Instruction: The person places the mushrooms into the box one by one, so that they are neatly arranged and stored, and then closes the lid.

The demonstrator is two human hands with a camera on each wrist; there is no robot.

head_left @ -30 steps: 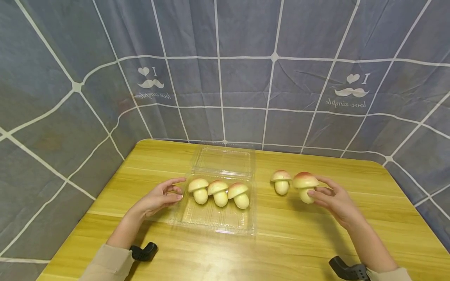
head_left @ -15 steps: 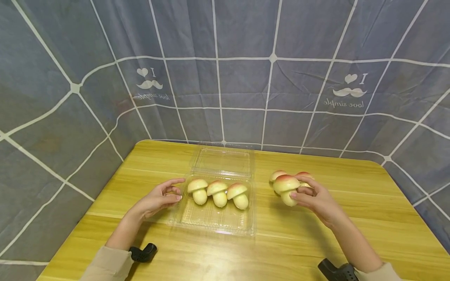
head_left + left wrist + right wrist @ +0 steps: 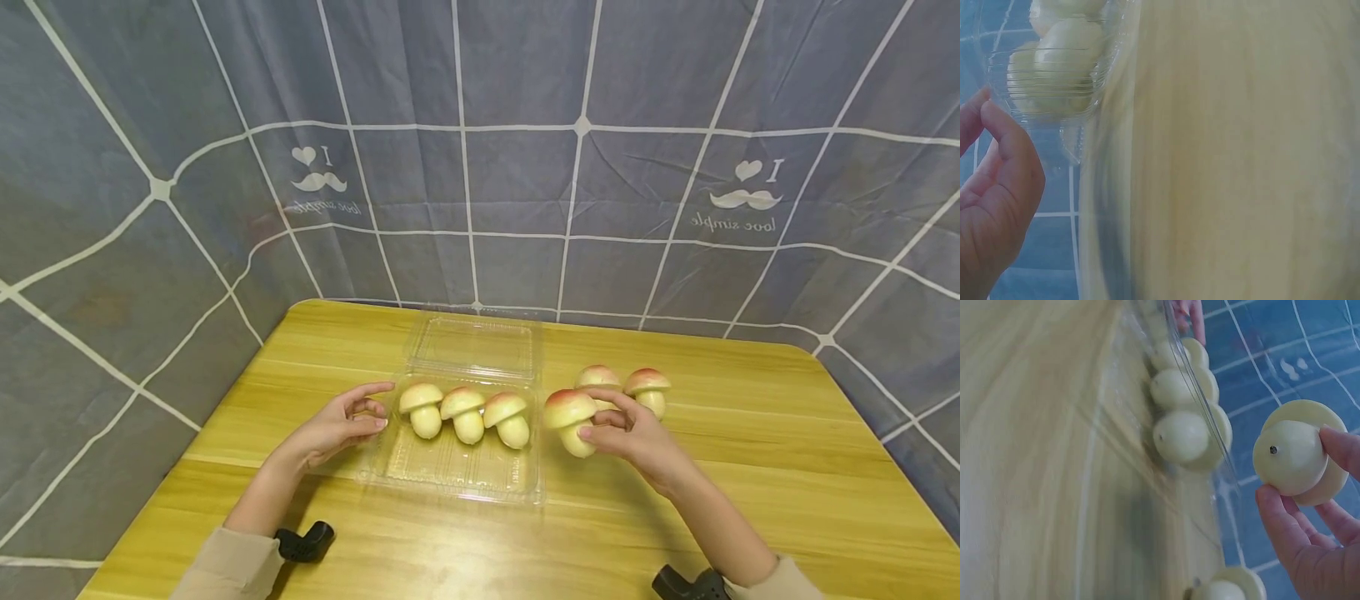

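Note:
My right hand [image 3: 637, 437] pinches a toy mushroom [image 3: 567, 408] with a red-tinged cap and pale stem, held above the table just right of the clear plastic box. In the right wrist view the thumb and fingers grip that mushroom [image 3: 1291, 456], its stem end toward the camera. The open clear box [image 3: 450, 479] holds a row of three similar mushrooms [image 3: 467, 417]. At the box's left edge is my left hand [image 3: 333, 427], its fingers loosely bent and its fingertips beside the wall; whether they touch it I cannot tell.
Two more mushrooms [image 3: 648, 390] stand on the wooden table [image 3: 750, 417] right of the box, one partly hidden behind my right hand. The box's lid [image 3: 476, 343] lies folded back behind it. A grey tile-patterned curtain [image 3: 525, 183] surrounds the table's back and sides.
My right hand has carried the mushroom leftward, from beside the loose mushrooms to near the box's right edge. My left hand has stayed in place.

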